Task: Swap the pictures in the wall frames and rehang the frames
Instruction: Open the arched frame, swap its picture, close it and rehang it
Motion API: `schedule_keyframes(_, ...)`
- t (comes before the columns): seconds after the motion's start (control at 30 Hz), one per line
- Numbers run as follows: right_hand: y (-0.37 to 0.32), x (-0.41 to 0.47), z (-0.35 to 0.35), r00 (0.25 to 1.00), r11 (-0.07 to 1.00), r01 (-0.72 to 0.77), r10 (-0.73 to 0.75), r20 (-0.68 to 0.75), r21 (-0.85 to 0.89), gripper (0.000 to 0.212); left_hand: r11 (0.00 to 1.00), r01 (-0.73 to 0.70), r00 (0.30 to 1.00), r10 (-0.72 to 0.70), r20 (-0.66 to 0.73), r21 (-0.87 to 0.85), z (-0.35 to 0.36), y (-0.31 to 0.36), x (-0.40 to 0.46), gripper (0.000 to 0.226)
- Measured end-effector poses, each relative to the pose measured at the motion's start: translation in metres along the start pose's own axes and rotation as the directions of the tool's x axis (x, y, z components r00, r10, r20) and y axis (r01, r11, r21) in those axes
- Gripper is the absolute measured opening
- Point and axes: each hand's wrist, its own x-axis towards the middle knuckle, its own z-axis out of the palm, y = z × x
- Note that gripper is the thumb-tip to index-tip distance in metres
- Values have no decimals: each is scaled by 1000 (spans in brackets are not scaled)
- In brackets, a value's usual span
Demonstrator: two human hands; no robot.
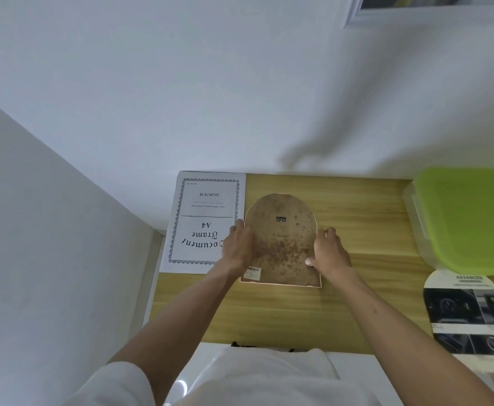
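Arched frame [281,241] lies face down on the wooden table [357,218], stained brown backing up, hanger clip [281,219] near the arch top, barcode sticker [253,273] at its lower left corner. Left hand [239,247] holds the frame's left edge, fingers curled over the rim and lying close together; its fingertips also overlap the sheet beside it. Right hand [329,250] grips the right edge, fingers curled at the rim, thumb pressed on the backing low on the right side. Whether the frame is lifted off the table, cannot tell.

White insert sheet [204,221] printed "Document Frame A4" lies flat just left of the frame, upside down to the camera, touching the wall [181,98] at the table's far edge. Arch-shaped printed picture [471,317] with car interior photos lies at the table's right edge, well apart from the frame. Clear box with a green lid [468,218] sits at far right. Window corner [415,10] shows high on the wall.
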Motion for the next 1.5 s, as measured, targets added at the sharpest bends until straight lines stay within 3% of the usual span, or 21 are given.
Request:
schedule_keyframes(0.1,-3,16,-15,988,966,155,-145,59,-206,123,971,-170,983,178,-33,168,-1,5,17,68)
schedule_keyframes(0.17,-8,30,-23,961,905,270,-232,150,-330,141,943,-241,970,238,41,231,-4,8,29,93)
schedule_keyframes(0.27,-18,50,-29,911,812,400,-304,278,-425,154,909,-296,946,237,220,293,-11,9,46,135)
schedule_keyframes(0.33,-21,60,-30,885,781,447,-313,345,-437,157,899,-320,926,230,300,299,-12,7,55,146)
schedule_keyframes(0.47,-17,68,-31,855,782,491,-348,385,-383,159,889,-372,891,260,373,267,-21,9,66,143)
schedule_keyframes(0.6,-9,75,-33,829,799,520,-388,402,-303,161,880,-394,858,249,450,264,-25,9,72,155)
schedule_keyframes(0.87,-15,76,-35,852,795,486,-339,400,-363,163,793,-447,843,218,492,414,-32,29,77,154)
schedule_keyframes(1.13,-12,77,-37,838,850,460,-319,442,-258,163,795,-451,860,266,435,406,-24,34,77,104)
schedule_keyframes(1.27,-10,77,-36,838,848,467,-334,432,-251,162,824,-422,863,239,444,377,-19,22,76,149)
schedule_keyframes(1.5,-4,74,-36,845,817,497,-380,376,-291,158,880,-427,839,300,454,209,-25,-5,78,152)
